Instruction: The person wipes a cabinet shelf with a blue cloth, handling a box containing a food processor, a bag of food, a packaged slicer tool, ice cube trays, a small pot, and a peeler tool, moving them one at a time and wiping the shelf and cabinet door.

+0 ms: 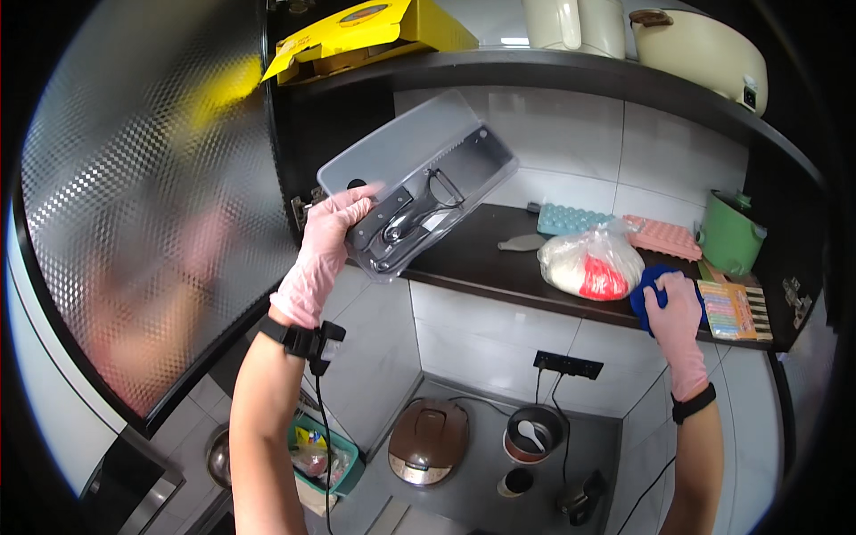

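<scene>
My left hand (338, 217), in a pink glove, grips a clear plastic case (394, 150) by its near left end, tilted above the shelf. Inside the case lie a black-handled knife (384, 217) and a black peeler (428, 200). My right hand (675, 311), gloved too, presses on a bunched blue cloth (645, 307) at the front edge of the lower cabinet shelf (461, 257). Just left of the cloth sits a knotted plastic bag (588, 267) with white and red contents. A flat pack of pastel-coloured sticks (729, 311) lies to its right.
Behind the bag are a blue tray (572, 219), a pink tray (662, 235) and a green pot (732, 234). An open yellow box (428, 27) rests above. A textured glass door (154, 200) stands at left. Below are a rice cooker (429, 441) and a power strip (568, 365).
</scene>
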{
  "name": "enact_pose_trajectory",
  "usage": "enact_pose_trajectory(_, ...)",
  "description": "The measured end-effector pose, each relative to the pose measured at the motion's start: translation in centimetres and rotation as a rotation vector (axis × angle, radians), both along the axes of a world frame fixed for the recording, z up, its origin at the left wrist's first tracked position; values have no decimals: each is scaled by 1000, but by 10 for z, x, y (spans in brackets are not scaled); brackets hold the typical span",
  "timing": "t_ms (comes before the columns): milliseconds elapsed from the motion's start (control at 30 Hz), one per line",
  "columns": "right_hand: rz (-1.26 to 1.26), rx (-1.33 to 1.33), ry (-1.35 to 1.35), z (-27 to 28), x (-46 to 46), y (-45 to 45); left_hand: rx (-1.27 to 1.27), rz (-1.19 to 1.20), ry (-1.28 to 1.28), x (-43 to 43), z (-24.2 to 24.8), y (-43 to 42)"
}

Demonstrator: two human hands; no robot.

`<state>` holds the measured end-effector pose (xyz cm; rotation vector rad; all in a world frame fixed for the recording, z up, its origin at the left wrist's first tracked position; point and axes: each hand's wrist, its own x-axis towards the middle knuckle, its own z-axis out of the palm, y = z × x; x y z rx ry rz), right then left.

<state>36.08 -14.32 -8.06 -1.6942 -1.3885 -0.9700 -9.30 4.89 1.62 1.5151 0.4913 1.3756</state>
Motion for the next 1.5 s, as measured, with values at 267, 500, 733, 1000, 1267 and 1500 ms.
enact_pose_trajectory(267,-46,187,-47,11,-1,-4,-265,-198,-413,19,-109,-131)
enact_pose_trajectory(500,950,54,708,-87,-174,-56,-309,54,-501,34,-187,-207)
enact_pose_trajectory(733,1311,-63,1536,-134,-258,-75,-352,129,-499,51,-230,-246)
enact_pose_trajectory(1000,1359,-75,1606,-134,-256,-80,-317,-8,-538,43,-240,-252)
enact_pose_trajectory(1267,1328,37,1658,-134,-241,-80,-323,-144,-594,35,-242,-250)
enact_pose_trajectory(1500,1266,88,1634,-134,-228,-85,-320,-81,-615,21,-247,-247)
